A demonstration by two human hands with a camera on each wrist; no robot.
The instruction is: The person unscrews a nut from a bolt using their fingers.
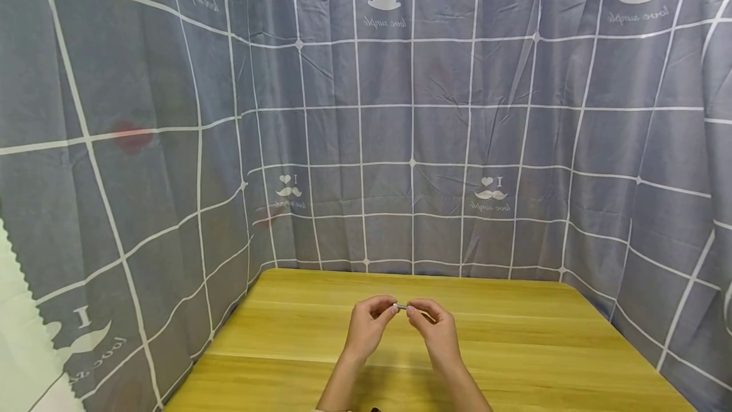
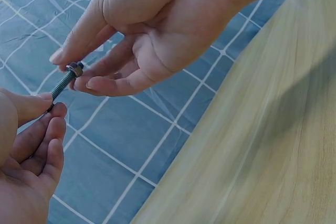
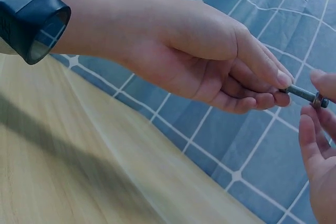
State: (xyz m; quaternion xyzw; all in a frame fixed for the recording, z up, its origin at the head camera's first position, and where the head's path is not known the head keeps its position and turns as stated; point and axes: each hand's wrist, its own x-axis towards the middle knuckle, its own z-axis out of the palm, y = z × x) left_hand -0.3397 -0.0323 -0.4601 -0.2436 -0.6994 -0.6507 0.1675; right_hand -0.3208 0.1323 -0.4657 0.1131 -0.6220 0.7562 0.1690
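Observation:
Between my two hands a grey threaded bolt (image 2: 62,86) is held up in the air above the table. My left hand (image 1: 366,329) pinches one end of it between thumb and fingertips, which cover that end. Near the other end sits a small nut (image 2: 75,69) on the thread, with a short dark tip of the bolt poking out beyond it. The thumb and fingertips of my right hand (image 1: 440,332) are curled around this nut. In the right wrist view the bolt's bare shank (image 3: 302,92) shows between the two hands.
A yellow wood-grain table (image 1: 274,323) lies below the hands, which cast shadows on it. Grey curtains (image 1: 389,138) with a white grid hang behind it and at both sides. A black device (image 3: 26,9) is strapped to the left wrist.

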